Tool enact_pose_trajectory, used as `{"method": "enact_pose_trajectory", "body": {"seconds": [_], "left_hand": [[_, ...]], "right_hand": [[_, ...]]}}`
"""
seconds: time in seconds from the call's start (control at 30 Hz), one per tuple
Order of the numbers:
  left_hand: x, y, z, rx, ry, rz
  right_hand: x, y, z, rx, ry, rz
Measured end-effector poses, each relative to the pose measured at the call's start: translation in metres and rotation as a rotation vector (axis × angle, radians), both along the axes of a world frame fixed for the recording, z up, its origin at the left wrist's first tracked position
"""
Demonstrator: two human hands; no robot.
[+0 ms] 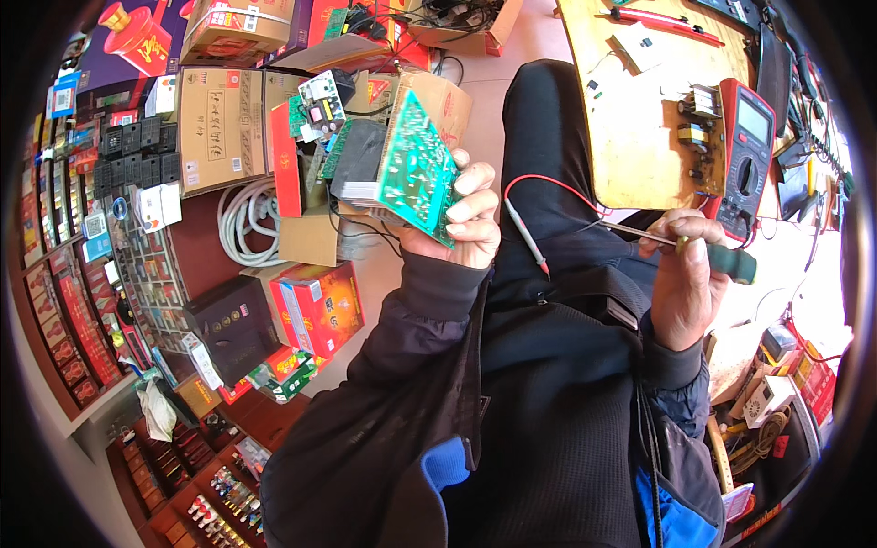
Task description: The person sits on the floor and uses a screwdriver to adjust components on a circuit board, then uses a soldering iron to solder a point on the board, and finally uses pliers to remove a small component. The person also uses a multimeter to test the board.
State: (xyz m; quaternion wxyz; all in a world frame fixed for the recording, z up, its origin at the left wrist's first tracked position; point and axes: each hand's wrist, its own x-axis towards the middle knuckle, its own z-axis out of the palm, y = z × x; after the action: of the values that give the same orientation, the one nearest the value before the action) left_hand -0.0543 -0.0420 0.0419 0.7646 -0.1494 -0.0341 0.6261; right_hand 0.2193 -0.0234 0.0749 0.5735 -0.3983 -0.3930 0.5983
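My left hand [473, 208] is closed on the edge of a green circuit board [411, 169], held up tilted with its solder-dotted side in view. Fingers of my right hand [683, 274] pinch a screwdriver [734, 263] with a dark green handle. Its thin metal shaft points left, away from the board. Between my hands a multimeter probe [527, 239] with a red wire lies across my lap. A red-rimmed multimeter [747, 151] rests beyond my right hand, beside another circuit board [702, 146] carrying several parts.
A wooden work board [630, 164] lies ahead on the right, with a red pen-like tool [667, 26] at its far end. Cardboard boxes [221, 123] stack up on the left, near coiled grey cable [248, 224]. A box of loose boards [288, 155] stands behind my left hand.
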Motion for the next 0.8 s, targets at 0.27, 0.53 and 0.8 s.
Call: {"method": "enact_pose_trajectory", "body": {"seconds": [0.27,0.53,0.8], "left_hand": [[0.0056,0.0049,0.0113,-0.022,-0.02,0.063],[0.004,0.0037,0.0064,0.059,-0.102,0.054],[0.0017,0.0033,0.0078,0.115,-0.105,0.032]], "right_hand": [[-0.0023,0.0008,0.0009,-0.015,-0.013,0.007],[-0.0018,0.0001,0.0006,-0.029,-0.035,0.01],[-0.0014,-0.0017,0.0013,-0.053,-0.037,0.012]]}}
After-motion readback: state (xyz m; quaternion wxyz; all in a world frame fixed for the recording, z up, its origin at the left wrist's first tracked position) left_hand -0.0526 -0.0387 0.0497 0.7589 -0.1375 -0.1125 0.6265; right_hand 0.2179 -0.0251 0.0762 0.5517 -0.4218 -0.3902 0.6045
